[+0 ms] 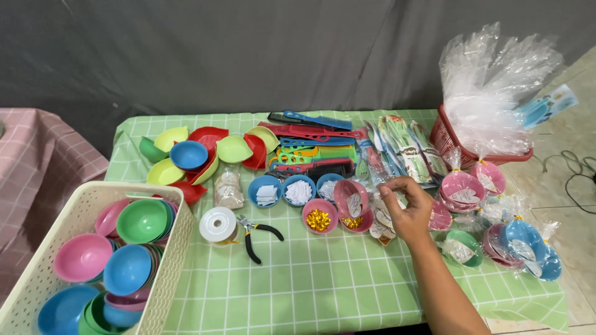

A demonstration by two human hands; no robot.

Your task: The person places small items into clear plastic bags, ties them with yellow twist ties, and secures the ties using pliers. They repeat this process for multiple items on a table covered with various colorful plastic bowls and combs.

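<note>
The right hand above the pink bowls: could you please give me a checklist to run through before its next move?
1. Right hand in clear view: ok.
2. What its fingertips pinch: cannot tell, too small.
3. Tilted pink plastic bowl beside it holds a white slip: ok.
4. Pink bowl of gold bits upright: ok.
5. Black-handled pliers lying apart, untouched: ok.
6. Left hand in view: not ok.
</note>
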